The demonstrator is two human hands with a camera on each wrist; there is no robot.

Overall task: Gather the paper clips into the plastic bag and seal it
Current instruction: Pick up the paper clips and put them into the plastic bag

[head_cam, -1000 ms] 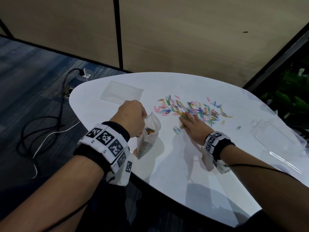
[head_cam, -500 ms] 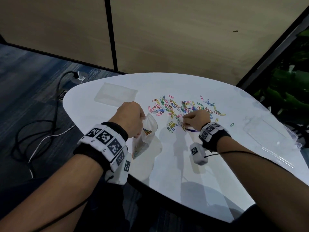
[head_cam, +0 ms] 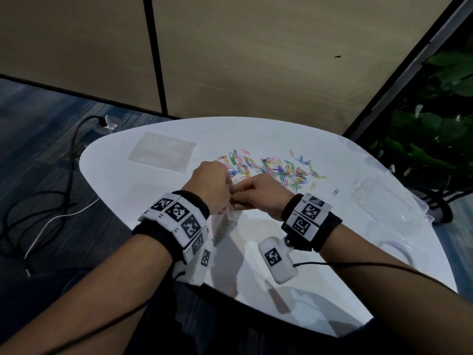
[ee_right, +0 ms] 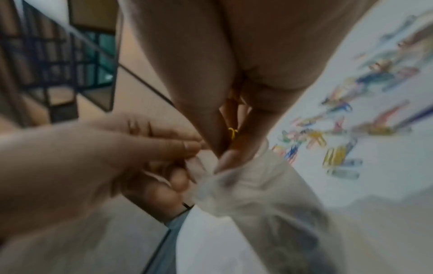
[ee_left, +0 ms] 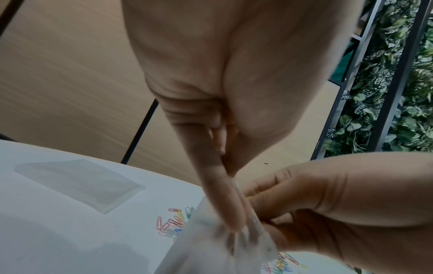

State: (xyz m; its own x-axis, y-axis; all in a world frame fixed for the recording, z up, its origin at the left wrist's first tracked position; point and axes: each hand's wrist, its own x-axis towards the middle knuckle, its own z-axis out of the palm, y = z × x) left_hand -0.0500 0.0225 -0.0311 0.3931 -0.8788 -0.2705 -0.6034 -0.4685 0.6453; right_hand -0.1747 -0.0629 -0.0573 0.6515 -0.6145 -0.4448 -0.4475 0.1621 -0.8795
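Observation:
A clear plastic bag [head_cam: 225, 224] hangs over the white table's [head_cam: 320, 265] near edge. My left hand [head_cam: 226, 192] pinches its rim, seen close in the left wrist view with the fingers [ee_left: 230, 209] on the bag [ee_left: 218, 252]. My right hand [head_cam: 239, 198] meets it at the bag's mouth, its fingertips [ee_right: 232, 157] pinching a yellow paper clip [ee_right: 232, 132] over the bag [ee_right: 262, 196]. Many coloured paper clips [head_cam: 271, 167] lie scattered on the table just beyond both hands. What the bag holds is hidden.
A flat stack of clear bags [head_cam: 162, 155] lies at the table's far left. A clear plastic box [head_cam: 384, 203] sits near the right edge. Cables [head_cam: 38, 201] run over the carpet on the left; plants [head_cam: 435, 139] stand at the right.
My right hand left the pile with clips pinched in its fingers and came back left to the bag's mouth. The left hand kept hold of the bag.

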